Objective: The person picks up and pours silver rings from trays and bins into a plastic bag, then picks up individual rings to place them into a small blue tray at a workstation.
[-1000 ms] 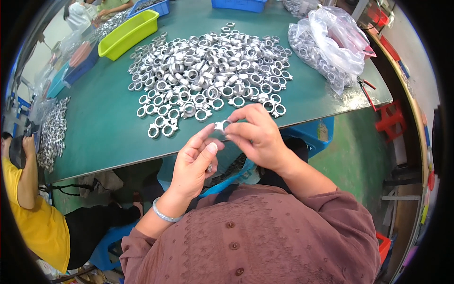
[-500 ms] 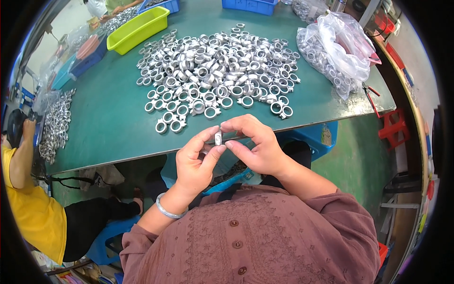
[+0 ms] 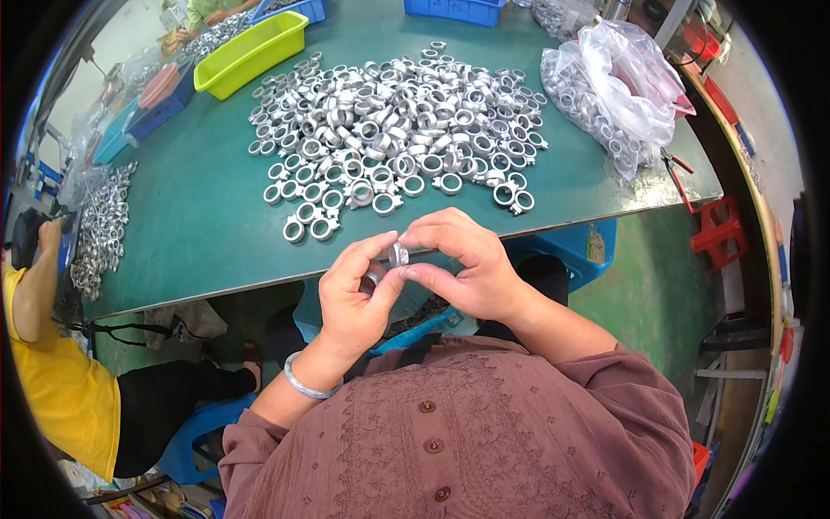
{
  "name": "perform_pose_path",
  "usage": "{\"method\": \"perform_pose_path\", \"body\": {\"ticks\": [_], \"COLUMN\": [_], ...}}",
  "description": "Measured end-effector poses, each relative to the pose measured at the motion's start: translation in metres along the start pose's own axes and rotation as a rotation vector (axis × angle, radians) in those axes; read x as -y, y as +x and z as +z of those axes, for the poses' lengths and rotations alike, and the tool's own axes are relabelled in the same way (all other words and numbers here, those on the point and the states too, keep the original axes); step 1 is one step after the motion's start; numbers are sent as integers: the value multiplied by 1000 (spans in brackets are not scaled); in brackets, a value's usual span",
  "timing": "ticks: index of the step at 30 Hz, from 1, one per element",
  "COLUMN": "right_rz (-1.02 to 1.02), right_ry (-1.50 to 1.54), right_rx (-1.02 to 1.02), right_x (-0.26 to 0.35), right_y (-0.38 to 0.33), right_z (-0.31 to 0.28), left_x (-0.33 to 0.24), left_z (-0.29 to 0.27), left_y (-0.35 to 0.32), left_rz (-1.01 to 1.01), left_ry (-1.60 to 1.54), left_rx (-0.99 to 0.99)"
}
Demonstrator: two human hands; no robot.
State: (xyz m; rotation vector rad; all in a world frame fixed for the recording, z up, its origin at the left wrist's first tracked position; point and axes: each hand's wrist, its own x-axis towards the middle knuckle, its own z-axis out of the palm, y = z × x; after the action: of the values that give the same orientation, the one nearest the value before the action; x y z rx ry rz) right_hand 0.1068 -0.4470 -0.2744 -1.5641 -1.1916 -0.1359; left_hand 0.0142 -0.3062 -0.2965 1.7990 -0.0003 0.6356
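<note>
A small silvery metal ring is pinched between the fingertips of both hands, just off the table's near edge. My left hand, with a bangle at the wrist, closes its thumb and forefinger on it. A second metal ring shows partly inside the curl of the left fingers. From the other side, my right hand touches the pinched ring with thumb and bent forefinger. Beyond the hands, a broad heap of similar metal rings with small lugs lies on the green table.
A lime-green tub stands behind the heap at left, a blue bin at the back. Right are a clear plastic bag of rings and red-handled pliers. A person in a yellow shirt sits at left beside more rings.
The pinched ring has turned between my fingertips and now shows more of its round face. Both hands stay in nearly the same place.
</note>
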Motion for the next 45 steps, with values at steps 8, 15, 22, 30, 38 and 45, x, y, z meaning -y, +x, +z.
{"method": "perform_pose_path", "body": {"ticks": [8, 15, 22, 30, 38, 45], "right_rz": [16, 373, 566, 617, 533, 151], "right_ry": [-5, 376, 627, 667, 669, 333], "right_rx": [10, 45, 11, -9, -30, 22], "right_x": [-1, -3, -5, -3, -4, -9], "right_y": [-2, -7, -9, -5, -8, -6], "right_z": [-3, -2, -1, -4, -1, -4], "left_x": [-6, -11, -2, -6, -12, -7], "left_z": [1, 1, 1, -2, 0, -2], "left_y": [2, 3, 1, 1, 1, -1], "left_rz": [46, 111, 54, -221, -370, -214], "left_ry": [75, 143, 67, -186, -535, -368], "left_rx": [16, -11, -14, 84, 87, 90]}}
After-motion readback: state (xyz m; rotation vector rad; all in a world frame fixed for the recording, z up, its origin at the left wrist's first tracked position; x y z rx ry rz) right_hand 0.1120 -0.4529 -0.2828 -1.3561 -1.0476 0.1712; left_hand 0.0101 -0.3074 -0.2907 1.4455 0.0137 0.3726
